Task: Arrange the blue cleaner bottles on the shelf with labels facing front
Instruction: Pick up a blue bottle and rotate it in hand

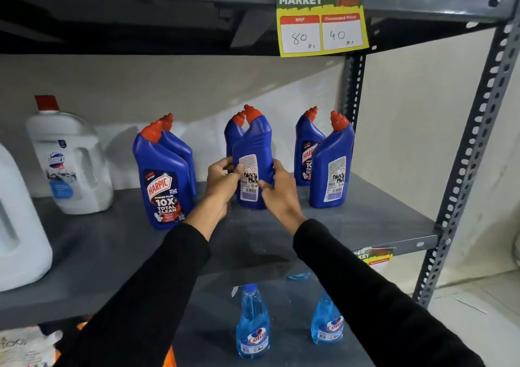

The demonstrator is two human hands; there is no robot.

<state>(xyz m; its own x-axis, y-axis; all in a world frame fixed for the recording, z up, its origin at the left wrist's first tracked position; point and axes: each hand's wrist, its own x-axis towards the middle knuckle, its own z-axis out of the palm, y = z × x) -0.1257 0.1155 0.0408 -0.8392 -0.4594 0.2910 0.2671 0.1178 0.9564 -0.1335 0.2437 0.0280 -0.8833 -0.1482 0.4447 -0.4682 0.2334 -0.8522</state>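
Several blue cleaner bottles with red caps stand on the grey shelf (365, 220). My left hand (222, 182) and my right hand (278, 189) both grip the middle front bottle (254, 144), whose back label with barcode faces me. Another bottle (235, 133) stands right behind it. The left front bottle (161, 183) shows its Harpic front label, with one more bottle (180, 147) behind. At the right, a front bottle (332, 169) shows its back label, and the bottle behind it (306, 147) shows its front label.
Two white jugs, one with a red cap (70, 164) and one at the left edge (17, 226), stand on the same shelf. Two light-blue spray bottles (253, 324) (327, 321) sit on the shelf below. A price tag (320, 14) hangs from the upper shelf. A perforated upright (472, 152) frames the right side.
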